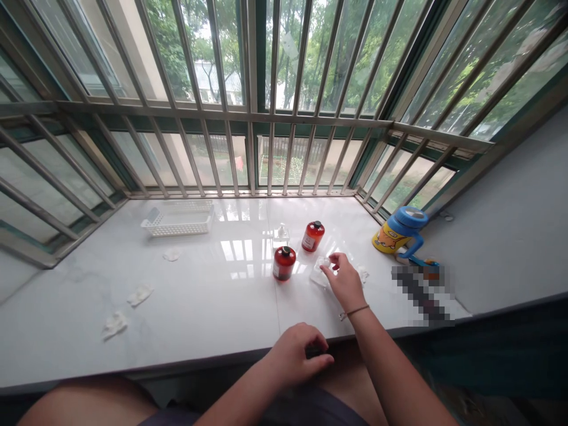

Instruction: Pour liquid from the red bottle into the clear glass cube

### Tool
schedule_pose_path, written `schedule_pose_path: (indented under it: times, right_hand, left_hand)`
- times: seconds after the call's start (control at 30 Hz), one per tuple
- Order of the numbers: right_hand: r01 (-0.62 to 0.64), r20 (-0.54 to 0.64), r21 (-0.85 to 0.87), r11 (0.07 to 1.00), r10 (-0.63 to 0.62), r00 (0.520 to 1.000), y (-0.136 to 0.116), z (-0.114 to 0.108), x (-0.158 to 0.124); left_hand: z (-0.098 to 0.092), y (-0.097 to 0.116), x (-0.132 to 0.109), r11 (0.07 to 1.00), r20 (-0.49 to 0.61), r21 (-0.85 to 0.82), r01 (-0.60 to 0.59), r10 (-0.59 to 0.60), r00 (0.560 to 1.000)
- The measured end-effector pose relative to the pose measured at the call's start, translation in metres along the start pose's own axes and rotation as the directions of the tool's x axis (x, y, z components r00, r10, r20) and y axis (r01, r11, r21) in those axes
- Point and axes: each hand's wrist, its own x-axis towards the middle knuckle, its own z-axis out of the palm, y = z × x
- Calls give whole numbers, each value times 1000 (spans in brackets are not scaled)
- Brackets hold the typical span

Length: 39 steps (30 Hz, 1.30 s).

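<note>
Tissue [320, 273] is pinched by fingertips of right hand [344, 284] on white sill [199, 307], apparently for lifting, just beside red bottle [313, 236] and second red bottle [284, 262]. Left hand [295, 355] is held curled at sill's front edge, seemingly resting; whether something is held cannot be told. Basket [177, 225] is placed well apart.
</note>
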Motion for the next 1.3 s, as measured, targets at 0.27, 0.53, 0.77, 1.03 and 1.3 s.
schedule_pose_path:
  times: [0.27, 0.53, 0.77, 1.03, 1.3]
  right_hand:
    - [40, 41, -5, 999, -40, 998, 16, -13, 33]
    - [396, 42, -116, 911, -394, 918, -59, -26, 56]
    - [498, 353, -206, 843, -410, 841, -116, 31, 131]
    - [545, 533, -273, 793, -347, 772, -136, 57, 176]
    - [449, 448, -306, 839, -289, 846, -76, -36, 161]
  left_hand:
    - [-27, -6, -46, 993, -83, 6, 118, -117, 990]
    - [-22, -57, -115, 904, 24, 37, 426, -427, 904]
    - [-4, -117, -142, 832, 181, 145, 536, -555, 812]
    - [-20, -120, -152, 720, 92, 349, 601, -664, 742]
    - [-28, -117, -149, 737, 72, 354, 575, -635, 769]
